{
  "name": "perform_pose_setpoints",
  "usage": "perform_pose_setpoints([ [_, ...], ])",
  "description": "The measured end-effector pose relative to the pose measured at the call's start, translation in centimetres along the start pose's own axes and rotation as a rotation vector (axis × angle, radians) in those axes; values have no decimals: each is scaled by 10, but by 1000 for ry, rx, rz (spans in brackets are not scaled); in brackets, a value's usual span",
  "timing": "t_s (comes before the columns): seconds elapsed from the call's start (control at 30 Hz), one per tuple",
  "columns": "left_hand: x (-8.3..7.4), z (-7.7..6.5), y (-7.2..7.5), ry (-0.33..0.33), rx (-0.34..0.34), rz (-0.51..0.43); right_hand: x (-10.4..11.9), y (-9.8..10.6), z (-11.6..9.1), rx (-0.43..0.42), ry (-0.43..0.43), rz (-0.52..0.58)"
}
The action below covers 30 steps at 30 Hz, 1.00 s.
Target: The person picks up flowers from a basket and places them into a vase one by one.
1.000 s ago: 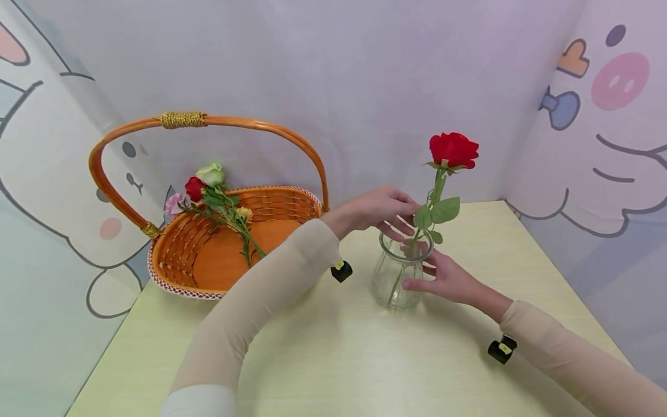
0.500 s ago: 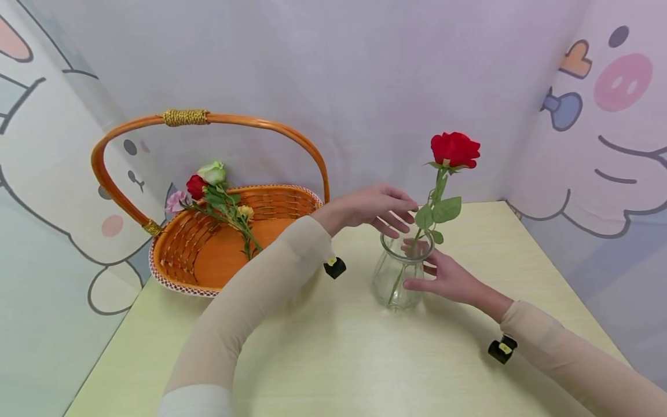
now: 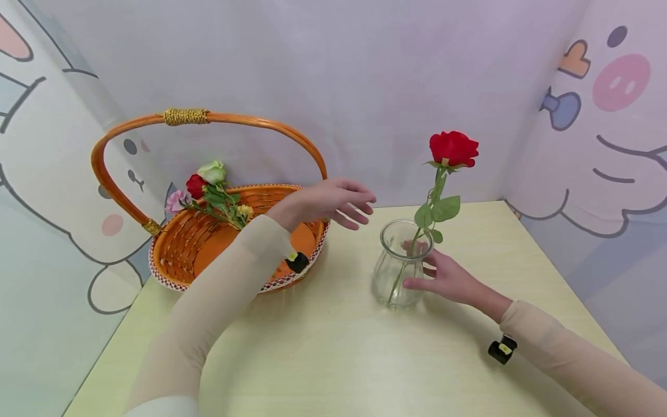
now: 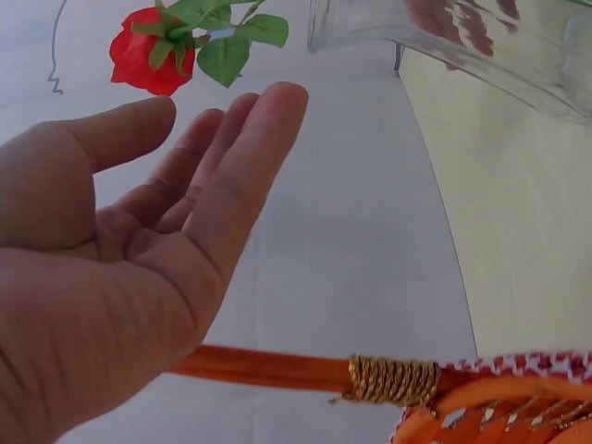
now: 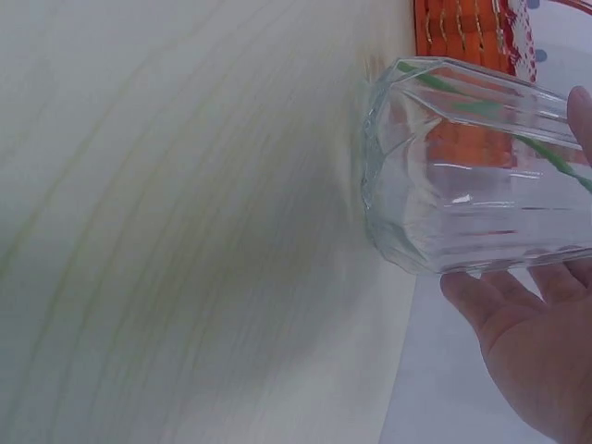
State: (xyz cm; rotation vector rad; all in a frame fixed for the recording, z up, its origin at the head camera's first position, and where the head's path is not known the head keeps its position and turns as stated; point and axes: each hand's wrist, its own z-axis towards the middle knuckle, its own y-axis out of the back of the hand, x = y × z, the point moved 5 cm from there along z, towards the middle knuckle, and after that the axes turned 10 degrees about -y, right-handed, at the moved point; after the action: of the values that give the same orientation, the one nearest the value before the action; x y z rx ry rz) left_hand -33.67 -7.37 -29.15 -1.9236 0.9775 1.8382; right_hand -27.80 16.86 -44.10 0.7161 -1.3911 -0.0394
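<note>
A clear glass vase (image 3: 384, 281) stands upright on the table, with a red rose (image 3: 452, 149) in it whose stem leans right against the rim. My right hand (image 3: 449, 279) holds the vase from the right, thumb on the near side and fingers behind the glass; the right wrist view has those fingers (image 5: 472, 298) along the vase wall (image 5: 462, 199). My left hand (image 3: 336, 202) hovers between vase and basket, fingers extended and holding nothing. In the left wrist view its palm (image 4: 120, 296) is bare, apart from the rose (image 4: 153, 55).
An orange woven basket (image 3: 174, 258) with a tall handle (image 3: 260, 123) stands at the left. Inside, flowers lean on its back left rim: a red rose (image 3: 195, 186), a pale green rose (image 3: 211, 172), a pink flower (image 3: 175, 201) and a yellow flower (image 3: 245, 211). A curtain (image 3: 365, 87) hangs behind.
My left hand has drawn away from the rose stem and vase rim, moving left towards the basket. My right hand, the vase and its rose have stayed in place.
</note>
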Motion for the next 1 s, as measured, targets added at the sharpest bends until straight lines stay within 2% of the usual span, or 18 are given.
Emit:
perform_pose_setpoints([
  [0.2, 9, -26, 30, 18, -62, 16, 2, -3, -5, -47, -3, -13],
  [0.47, 29, -70, 71, 20, -114, 12, 2, -6, -12, -85, -8, -39],
  [0.73, 52, -120, 130, 90, -266, 72, -4, -10, -12, -62, 18, -16],
  [0.83, 61, -135, 148, 122, -311, 94, -4, -9, -11, -55, 15, -10],
  [1.0, 79, -152, 173, 161, -367, 51, -3, -7, -11, -52, 0, -11],
])
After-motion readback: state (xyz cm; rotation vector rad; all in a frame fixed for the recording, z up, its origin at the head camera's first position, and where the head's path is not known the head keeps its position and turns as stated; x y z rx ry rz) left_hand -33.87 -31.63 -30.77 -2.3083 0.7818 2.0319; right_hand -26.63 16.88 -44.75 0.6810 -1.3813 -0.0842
